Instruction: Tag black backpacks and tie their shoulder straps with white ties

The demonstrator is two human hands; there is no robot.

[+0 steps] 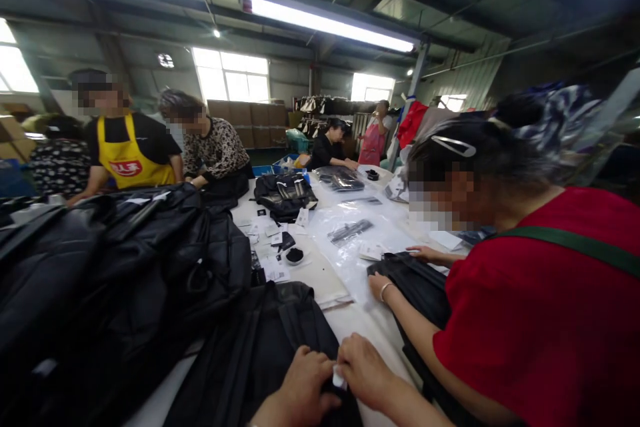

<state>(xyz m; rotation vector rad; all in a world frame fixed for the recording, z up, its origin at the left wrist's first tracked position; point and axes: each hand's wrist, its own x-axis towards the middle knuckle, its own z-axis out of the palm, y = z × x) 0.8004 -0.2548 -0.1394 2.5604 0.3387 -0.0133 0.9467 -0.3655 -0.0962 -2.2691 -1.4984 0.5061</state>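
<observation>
A black backpack [273,330] lies in front of me on the white-covered table, its straps facing up. Over its right edge, my left hand [305,383] is closed, fingers curled against the black fabric; exactly what they pinch is partly hidden. My right hand [365,370] meets it from the right, its fingers pinched on a small white tag [340,377]. The fingertips of both hands nearly touch at this tag.
A large heap of black bags [125,280] fills the left. Beyond lie paper tags [275,270], a small dish of black pieces [295,255], clear plastic bags [350,230] and another backpack [285,195]. A co-worker in red [540,307] handles a black bag close on my right; others work farther back.
</observation>
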